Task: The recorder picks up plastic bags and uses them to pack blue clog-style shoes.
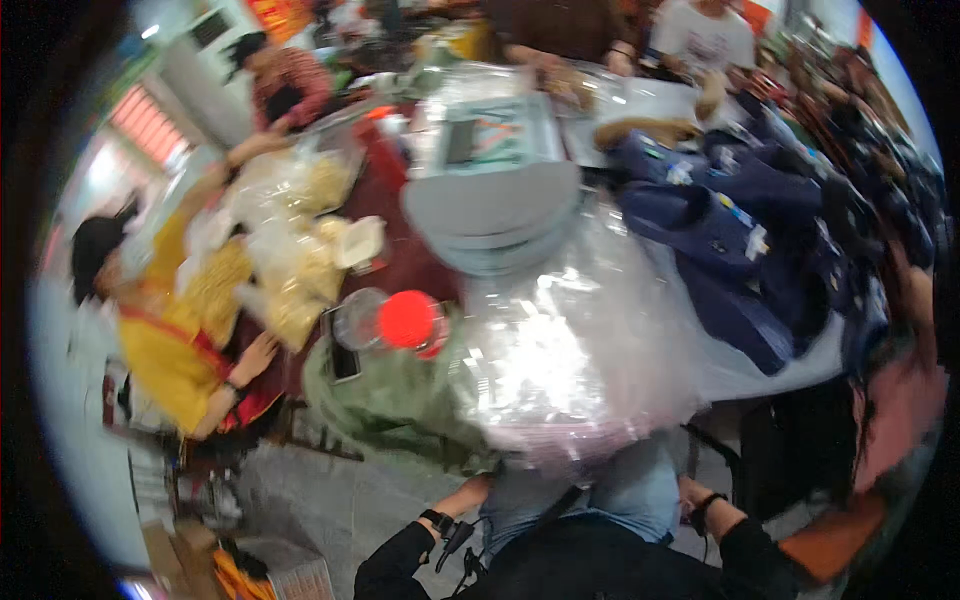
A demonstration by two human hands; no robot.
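My left hand is low beside my left thigh, just below the table's front edge. My right hand rests by my right thigh at about the same height. The fingers of both are blurred or hidden, so I cannot make out whether they hold anything. Between and beyond them, a thick stack of clear plastic bags hangs slightly over the table edge above my lap. Left of the bags lies a crumpled green cloth with a phone on it. A red-lidded jar stands beside a clear round container.
Behind the bags is a stack of grey curved-edge sheets. Dark blue garments are heaped on the right. Bags of small yellowish pieces lie at left, near a person in yellow. Other people sit around the far side.
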